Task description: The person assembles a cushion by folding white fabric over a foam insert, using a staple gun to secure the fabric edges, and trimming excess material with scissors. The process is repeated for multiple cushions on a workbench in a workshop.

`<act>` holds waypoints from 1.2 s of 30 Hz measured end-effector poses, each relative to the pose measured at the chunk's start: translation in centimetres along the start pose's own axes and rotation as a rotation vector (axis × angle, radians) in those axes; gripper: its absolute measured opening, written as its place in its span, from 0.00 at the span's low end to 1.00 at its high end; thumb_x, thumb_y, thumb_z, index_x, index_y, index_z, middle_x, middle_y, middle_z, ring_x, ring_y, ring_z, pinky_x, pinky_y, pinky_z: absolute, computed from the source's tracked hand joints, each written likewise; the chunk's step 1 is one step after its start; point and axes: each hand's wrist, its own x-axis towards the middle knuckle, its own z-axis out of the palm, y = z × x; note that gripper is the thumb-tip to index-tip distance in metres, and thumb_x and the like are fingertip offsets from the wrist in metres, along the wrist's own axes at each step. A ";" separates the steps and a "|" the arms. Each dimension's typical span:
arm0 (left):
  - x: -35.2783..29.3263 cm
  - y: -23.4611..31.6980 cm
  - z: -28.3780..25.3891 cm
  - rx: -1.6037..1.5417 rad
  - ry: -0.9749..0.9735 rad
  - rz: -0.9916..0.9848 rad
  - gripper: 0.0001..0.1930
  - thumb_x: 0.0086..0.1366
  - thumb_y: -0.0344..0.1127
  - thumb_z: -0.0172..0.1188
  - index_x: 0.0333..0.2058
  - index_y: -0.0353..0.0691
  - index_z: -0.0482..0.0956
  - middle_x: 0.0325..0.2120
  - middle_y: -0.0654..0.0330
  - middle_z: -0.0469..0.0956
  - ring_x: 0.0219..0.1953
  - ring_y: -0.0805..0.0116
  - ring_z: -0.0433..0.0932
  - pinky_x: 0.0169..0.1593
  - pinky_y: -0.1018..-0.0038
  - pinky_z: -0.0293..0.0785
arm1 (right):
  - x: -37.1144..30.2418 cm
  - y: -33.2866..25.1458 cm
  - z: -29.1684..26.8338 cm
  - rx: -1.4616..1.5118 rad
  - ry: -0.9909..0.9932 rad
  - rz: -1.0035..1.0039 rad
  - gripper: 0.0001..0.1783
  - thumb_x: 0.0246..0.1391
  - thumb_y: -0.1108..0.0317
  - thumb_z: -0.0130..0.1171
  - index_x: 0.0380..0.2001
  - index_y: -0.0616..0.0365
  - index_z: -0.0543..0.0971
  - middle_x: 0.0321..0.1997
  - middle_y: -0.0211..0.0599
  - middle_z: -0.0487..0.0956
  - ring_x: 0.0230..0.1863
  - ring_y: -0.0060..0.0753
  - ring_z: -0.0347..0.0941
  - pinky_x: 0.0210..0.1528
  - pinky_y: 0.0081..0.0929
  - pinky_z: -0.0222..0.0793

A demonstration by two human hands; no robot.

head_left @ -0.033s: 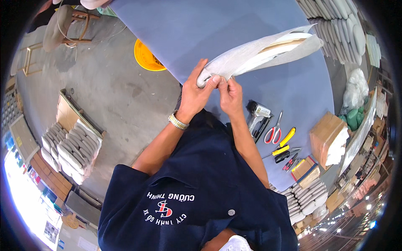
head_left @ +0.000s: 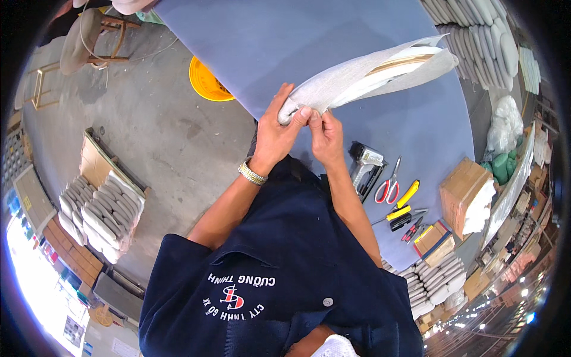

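A seat pad [head_left: 339, 85] in light grey fabric is held tilted over the blue-grey table, its near end by my body. Inside its open folds show a white layer and a strip of bare wood. My left hand [head_left: 278, 128] wraps round the pad's near left end, thumb on top. Beside it, my right hand [head_left: 327, 134] pinches the fabric edge, the thumbs close together. To the right of my right forearm lie a staple gun [head_left: 367, 166] and red-handled scissors [head_left: 388, 185].
Yellow-handled cutters [head_left: 408, 194] and small tools lie on the table [head_left: 262, 41] near a cardboard box [head_left: 464, 193]. A yellow basin [head_left: 207, 80] stands at the left table edge. Stacked grey pads [head_left: 483, 50] rise at the far right; more pads [head_left: 107, 208] sit on the left.
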 end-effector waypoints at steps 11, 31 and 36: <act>0.4 0.2 0.9 0.198 0.056 0.260 0.30 0.69 0.45 0.68 0.63 0.35 0.75 0.57 0.42 0.80 0.60 0.53 0.79 0.61 0.63 0.74 | -0.4 -1.4 -4.0 -0.113 -0.255 0.208 0.13 0.70 0.64 0.57 0.40 0.64 0.83 0.37 0.39 0.83 0.41 0.32 0.77 0.47 0.31 0.72; -0.1 0.5 1.6 0.350 0.032 0.469 0.29 0.66 0.41 0.69 0.62 0.35 0.76 0.62 0.45 0.76 0.66 0.42 0.73 0.67 0.57 0.71 | -16.7 9.5 -11.7 -0.296 0.602 0.591 0.33 0.53 0.68 0.71 0.60 0.63 0.69 0.37 0.40 0.78 0.35 0.33 0.76 0.42 0.31 0.73; -0.5 0.6 1.6 0.375 0.047 0.440 0.30 0.66 0.40 0.70 0.63 0.36 0.75 0.62 0.46 0.76 0.65 0.44 0.74 0.66 0.58 0.72 | -14.4 -2.0 -11.4 -0.032 0.505 0.577 0.14 0.62 0.62 0.68 0.43 0.62 0.80 0.28 0.31 0.78 0.28 0.25 0.74 0.32 0.25 0.70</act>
